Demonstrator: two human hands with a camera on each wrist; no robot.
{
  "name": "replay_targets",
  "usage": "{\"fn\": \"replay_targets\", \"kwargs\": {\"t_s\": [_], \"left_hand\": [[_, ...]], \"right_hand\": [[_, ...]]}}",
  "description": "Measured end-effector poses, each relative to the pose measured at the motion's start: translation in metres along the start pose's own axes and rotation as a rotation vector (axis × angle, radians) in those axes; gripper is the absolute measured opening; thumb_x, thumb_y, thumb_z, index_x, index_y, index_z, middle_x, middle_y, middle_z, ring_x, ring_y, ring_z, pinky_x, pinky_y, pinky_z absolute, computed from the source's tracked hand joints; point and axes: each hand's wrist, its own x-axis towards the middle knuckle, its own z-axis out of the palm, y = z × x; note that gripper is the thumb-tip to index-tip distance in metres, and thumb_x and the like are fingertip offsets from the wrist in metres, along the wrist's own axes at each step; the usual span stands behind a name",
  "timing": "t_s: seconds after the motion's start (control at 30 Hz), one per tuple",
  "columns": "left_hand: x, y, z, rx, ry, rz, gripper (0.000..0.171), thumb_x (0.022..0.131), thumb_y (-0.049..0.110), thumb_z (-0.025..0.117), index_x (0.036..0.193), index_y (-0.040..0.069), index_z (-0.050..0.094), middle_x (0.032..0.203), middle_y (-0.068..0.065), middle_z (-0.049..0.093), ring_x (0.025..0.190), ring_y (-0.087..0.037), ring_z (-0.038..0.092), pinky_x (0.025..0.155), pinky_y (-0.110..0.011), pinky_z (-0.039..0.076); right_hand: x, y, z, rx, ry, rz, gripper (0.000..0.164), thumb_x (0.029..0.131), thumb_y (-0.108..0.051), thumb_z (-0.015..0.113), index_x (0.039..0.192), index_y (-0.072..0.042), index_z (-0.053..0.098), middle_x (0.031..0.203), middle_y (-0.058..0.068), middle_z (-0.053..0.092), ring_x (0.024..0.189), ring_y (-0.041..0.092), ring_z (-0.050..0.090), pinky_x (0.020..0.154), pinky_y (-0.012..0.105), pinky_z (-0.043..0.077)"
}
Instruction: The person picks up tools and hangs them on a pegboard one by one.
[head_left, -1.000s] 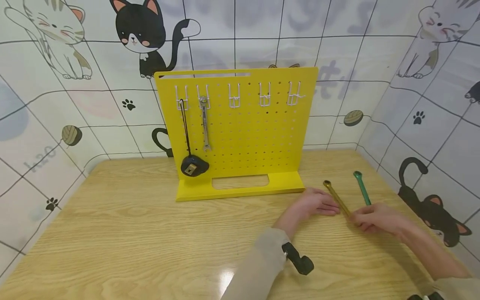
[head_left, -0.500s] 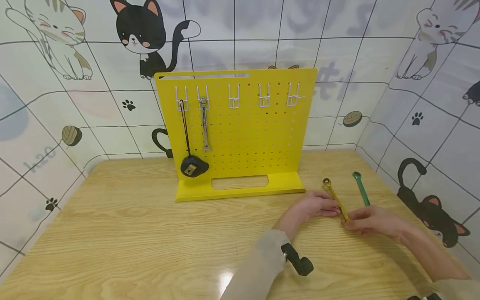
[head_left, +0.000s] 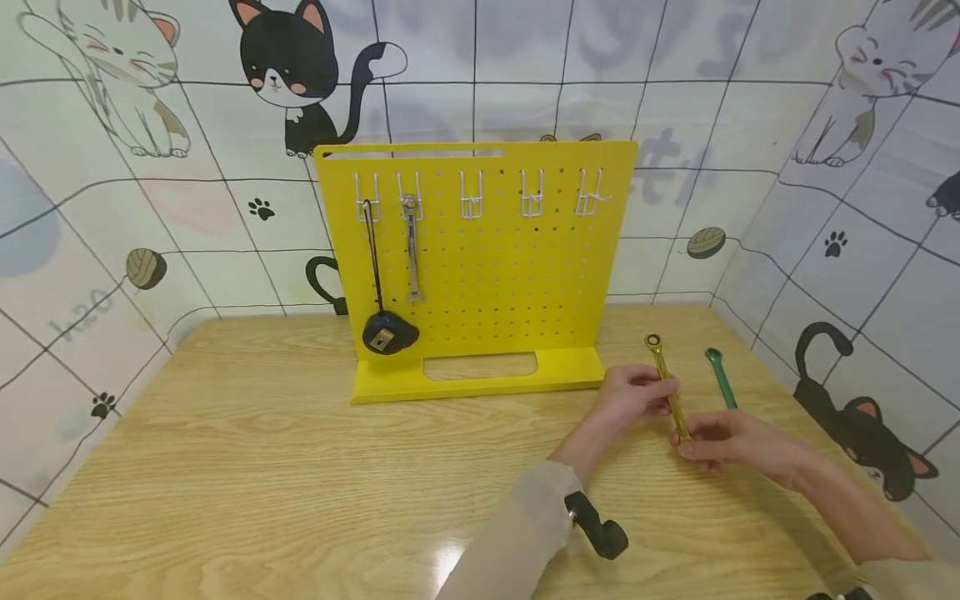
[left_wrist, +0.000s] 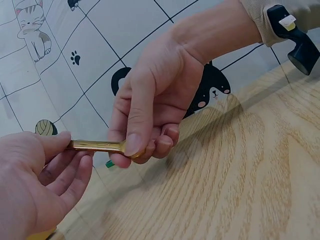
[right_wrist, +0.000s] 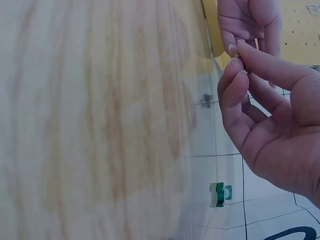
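Both hands are on a gold-coloured ratchet wrench (head_left: 670, 392), raised above the table with its ring end pointing away. My left hand (head_left: 630, 396) pinches it about mid-shaft between thumb and fingers, as the left wrist view also shows on the shaft (left_wrist: 97, 145). The near end lies between thumb and fingers of my right hand (head_left: 738, 442), which cover it. In the right wrist view the fingers of my right hand (right_wrist: 280, 120) hide most of the wrench. Just beyond that hand, a green wrench (head_left: 722, 379) lies on the table, its near end hidden.
A yellow pegboard (head_left: 510, 275) stands at the back of the wooden table (head_left: 300, 483). From its white hooks hang a black tape measure (head_left: 390, 333) on a cord and a silver wrench (head_left: 412, 258). Further hooks (head_left: 532, 200) hold nothing. Walls with cat prints enclose the table.
The gold wrench has come up off the table and turned more upright in the head view. My left hand, earlier resting beside it, now pinches its shaft; my right hand has shifted slightly left.
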Motion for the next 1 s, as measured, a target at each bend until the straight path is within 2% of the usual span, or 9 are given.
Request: {"fn": "replay_targets", "kwargs": {"t_s": [0.2,0.37,0.57,0.67,0.77,0.83,1.0], "left_hand": [[-0.001,0.005,-0.006,0.022,0.018,0.068,0.005,0.09,0.002,0.075,0.088,-0.002,0.075,0.073,-0.002,0.069,0.06,-0.015,0.062,0.063,-0.029,0.061],[-0.004,0.01,-0.012,0.028,0.011,0.099,0.007,0.09,0.004,0.076,0.091,-0.003,0.076,0.075,-0.003,0.071,0.06,-0.013,0.064,0.066,-0.031,0.062],[-0.009,0.017,-0.02,0.05,0.009,0.136,0.006,0.09,0.003,0.076,0.092,-0.003,0.076,0.077,-0.005,0.072,0.06,-0.012,0.065,0.065,-0.03,0.062],[-0.012,0.02,-0.025,0.094,0.011,0.159,0.006,0.09,0.005,0.076,0.092,-0.001,0.076,0.076,-0.003,0.072,0.06,-0.013,0.067,0.069,-0.036,0.063],[-0.016,0.024,-0.032,0.148,0.009,0.194,0.007,0.09,0.009,0.077,0.091,0.002,0.077,0.076,-0.001,0.072,0.063,-0.018,0.071,0.074,-0.045,0.062],[-0.019,0.026,-0.037,0.173,0.008,0.219,0.007,0.091,0.01,0.077,0.091,0.003,0.077,0.075,0.001,0.072,0.065,-0.021,0.072,0.075,-0.047,0.062],[-0.024,0.031,-0.048,0.217,0.007,0.284,0.009,0.092,0.011,0.075,0.091,0.003,0.076,0.076,0.002,0.071,0.067,-0.019,0.072,0.07,-0.032,0.062]], "right_hand": [[0.006,-0.008,0.003,-0.019,0.053,0.012,0.028,0.105,-0.015,0.056,0.115,0.01,0.064,0.079,0.0,0.054,0.069,0.014,0.053,0.062,0.034,0.048],[0.009,-0.009,0.005,-0.072,0.112,-0.056,0.024,0.104,-0.014,0.058,0.105,0.009,0.066,0.071,0.003,0.048,0.065,0.021,0.05,0.059,0.037,0.044],[0.013,-0.013,0.007,-0.095,0.131,-0.138,0.021,0.103,-0.01,0.058,0.102,0.009,0.067,0.071,0.008,0.049,0.065,0.023,0.048,0.056,0.037,0.041],[0.017,-0.017,0.011,-0.117,0.136,-0.16,0.02,0.103,-0.011,0.059,0.098,0.007,0.067,0.07,0.009,0.047,0.065,0.023,0.046,0.056,0.037,0.039],[0.02,-0.022,0.015,-0.139,0.14,-0.176,0.019,0.102,-0.011,0.06,0.097,0.005,0.067,0.069,0.009,0.046,0.065,0.023,0.046,0.055,0.037,0.038],[0.023,-0.025,0.018,-0.15,0.153,-0.175,0.018,0.102,-0.013,0.061,0.096,0.003,0.068,0.069,0.007,0.046,0.064,0.022,0.046,0.055,0.037,0.039],[0.032,-0.031,0.023,-0.188,0.162,-0.226,0.017,0.101,-0.013,0.062,0.094,0.001,0.067,0.069,0.007,0.046,0.063,0.024,0.045,0.054,0.036,0.039]]}}
